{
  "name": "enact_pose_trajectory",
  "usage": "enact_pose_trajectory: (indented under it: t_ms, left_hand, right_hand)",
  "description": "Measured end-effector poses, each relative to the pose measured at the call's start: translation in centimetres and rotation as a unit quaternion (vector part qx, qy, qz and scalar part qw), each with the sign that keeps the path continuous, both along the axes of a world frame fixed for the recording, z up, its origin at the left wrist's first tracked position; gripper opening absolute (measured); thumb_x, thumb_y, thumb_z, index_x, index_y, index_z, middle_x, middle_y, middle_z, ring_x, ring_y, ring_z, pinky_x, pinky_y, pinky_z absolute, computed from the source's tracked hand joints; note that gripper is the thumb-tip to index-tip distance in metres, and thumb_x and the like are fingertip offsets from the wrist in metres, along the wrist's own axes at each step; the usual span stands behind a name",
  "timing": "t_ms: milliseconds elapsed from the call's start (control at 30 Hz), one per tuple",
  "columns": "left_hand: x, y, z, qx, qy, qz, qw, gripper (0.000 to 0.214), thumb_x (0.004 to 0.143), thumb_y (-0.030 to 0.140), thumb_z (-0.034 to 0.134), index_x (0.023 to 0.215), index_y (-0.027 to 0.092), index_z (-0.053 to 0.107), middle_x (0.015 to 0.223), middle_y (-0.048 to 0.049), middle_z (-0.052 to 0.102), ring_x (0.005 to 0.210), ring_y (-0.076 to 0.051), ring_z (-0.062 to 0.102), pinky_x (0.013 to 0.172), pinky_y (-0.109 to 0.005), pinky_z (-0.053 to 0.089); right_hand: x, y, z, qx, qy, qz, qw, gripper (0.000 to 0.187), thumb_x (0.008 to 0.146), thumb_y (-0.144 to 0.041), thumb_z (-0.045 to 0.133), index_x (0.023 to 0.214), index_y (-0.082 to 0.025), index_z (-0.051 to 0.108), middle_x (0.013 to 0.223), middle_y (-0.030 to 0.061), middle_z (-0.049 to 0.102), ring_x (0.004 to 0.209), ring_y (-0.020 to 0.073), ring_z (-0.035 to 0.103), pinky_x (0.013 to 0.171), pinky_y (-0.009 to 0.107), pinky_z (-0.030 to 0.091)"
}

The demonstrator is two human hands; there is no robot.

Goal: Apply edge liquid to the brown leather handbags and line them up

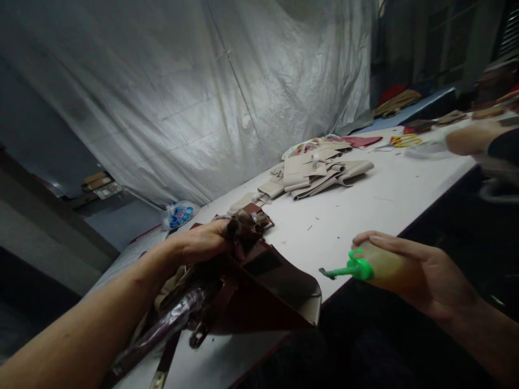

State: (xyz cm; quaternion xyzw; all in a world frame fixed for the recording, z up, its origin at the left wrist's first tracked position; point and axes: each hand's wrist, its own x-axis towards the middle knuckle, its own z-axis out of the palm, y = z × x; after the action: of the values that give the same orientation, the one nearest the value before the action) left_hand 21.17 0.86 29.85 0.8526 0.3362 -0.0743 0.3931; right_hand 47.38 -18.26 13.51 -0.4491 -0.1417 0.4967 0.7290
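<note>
My left hand [206, 240] is closed on a dark brown leather handbag [251, 300] at the near end of the white table. Its wide flap stands out toward the right, with the pale lining showing at the edge. A strap wrapped in clear plastic [174, 321] hangs below my wrist, and a metal clasp [198, 336] dangles beside it. In my right hand [430, 275] is a squeeze bottle [393, 267] of yellowish liquid, tilted on its side. Its green nozzle [344, 270] points left at the bag flap, apart from it. My left fingertips are partly hidden behind the bag.
Beige leather pieces [312, 170] lie piled on the white table [373, 200]. Yellow-handled scissors [406, 141] rest farther back, near another person's hand [472, 138] at right. A blue-and-white plastic bag [178, 214] sits by the hanging silvery sheet [162, 97].
</note>
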Motion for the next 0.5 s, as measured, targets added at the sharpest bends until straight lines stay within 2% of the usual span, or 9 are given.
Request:
enact_pose_trajectory:
  t_ms: [67, 133, 300, 400, 500]
  left_hand:
    - [-0.3, 0.0, 0.8, -0.007, 0.030, 0.005, 1.000, 0.022, 0.061, 0.017, 0.057, 0.081, 0.016, 0.068, 0.079, -0.0006, 0.063, 0.073, -0.016, 0.057, 0.067, -0.024, 0.048]
    - [-0.1, 0.0, 0.7, -0.026, 0.055, -0.017, 0.998, 0.025, 0.058, 0.016, 0.057, 0.081, 0.016, 0.067, 0.082, -0.0008, 0.062, 0.074, -0.016, 0.056, 0.068, -0.024, 0.049]
    - [3.3, 0.4, -1.9, -0.048, 0.120, -0.095, 0.987, 0.021, 0.057, 0.014, 0.056, 0.075, 0.016, 0.066, 0.079, -0.0022, 0.062, 0.072, -0.017, 0.056, 0.065, -0.025, 0.048]
    - [6.5, 1.0, -3.1, 0.016, 0.161, -0.118, 0.980, 0.023, 0.059, 0.011, 0.052, 0.076, 0.016, 0.066, 0.074, -0.0019, 0.061, 0.064, -0.016, 0.055, 0.059, -0.025, 0.046]
    - [9.3, 2.1, -4.2, 0.101, 0.179, -0.128, 0.970, 0.022, 0.063, 0.011, 0.054, 0.078, 0.015, 0.069, 0.073, -0.0025, 0.062, 0.065, -0.017, 0.054, 0.058, -0.026, 0.042]
  right_hand:
    - [0.0, 0.0, 0.1, -0.002, -0.002, 0.004, 1.000, 0.024, 0.062, -0.038, 0.078, 0.080, -0.022, 0.077, 0.081, 0.0039, 0.069, 0.064, 0.0155, 0.062, 0.051, 0.020, 0.055]
    - [-0.2, 0.1, 0.0, -0.004, -0.009, 0.010, 1.000, 0.026, 0.062, -0.039, 0.079, 0.079, -0.021, 0.076, 0.081, 0.0041, 0.068, 0.064, 0.0153, 0.061, 0.051, 0.020, 0.054]
    - [-1.0, 0.2, -0.1, 0.007, -0.044, 0.031, 0.998, 0.032, 0.059, -0.043, 0.082, 0.078, -0.020, 0.074, 0.075, 0.0036, 0.066, 0.060, 0.0154, 0.060, 0.047, 0.021, 0.050]
    - [-0.7, 0.3, -0.3, 0.030, -0.072, 0.011, 0.997, 0.031, 0.061, -0.043, 0.082, 0.080, -0.020, 0.073, 0.075, 0.0035, 0.066, 0.060, 0.0152, 0.060, 0.049, 0.022, 0.050]
    - [0.7, 0.8, -0.9, 0.044, -0.106, -0.032, 0.993, 0.030, 0.062, -0.043, 0.082, 0.081, -0.021, 0.073, 0.077, 0.0034, 0.067, 0.061, 0.0153, 0.059, 0.051, 0.022, 0.049]
